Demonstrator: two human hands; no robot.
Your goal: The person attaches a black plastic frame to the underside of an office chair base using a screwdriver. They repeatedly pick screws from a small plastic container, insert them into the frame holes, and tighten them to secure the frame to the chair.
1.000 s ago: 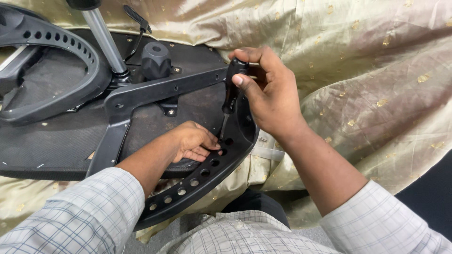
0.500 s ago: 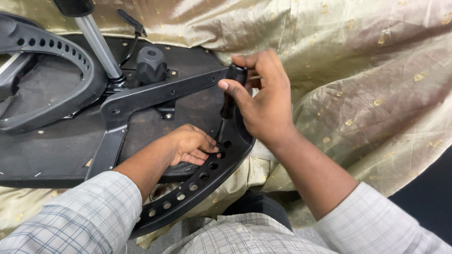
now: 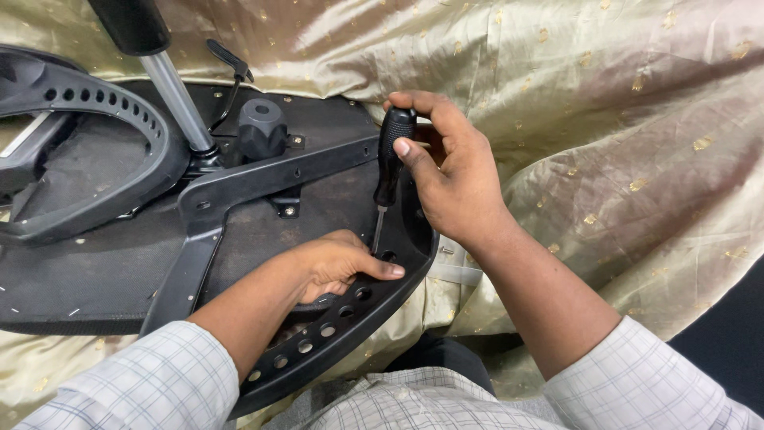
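Right hand (image 3: 454, 179) fisted upright; left hand (image 3: 338, 263) lies flat, fingers extended.

Chair underside (image 3: 103, 263) on cloth (image 3: 621, 143); screwdriver (image 3: 390, 167) above armrest (image 3: 350, 318).

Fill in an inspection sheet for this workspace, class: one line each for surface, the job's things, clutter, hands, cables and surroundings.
Surface: gold cloth, creased, spread under the work.
Job's things: upturned chair seat with black bracket; perforated armrest along its near edge; screwdriver upright, tip down at the armrest.
Clutter: nothing seen.
Hands: right hand grips the screwdriver handle; left hand rests on the armrest beside the tip.
Cables: thin black one running from a lever to the knob.
Surroundings: gas cylinder rising from the seat; second armrest at far left; dark floor at right.
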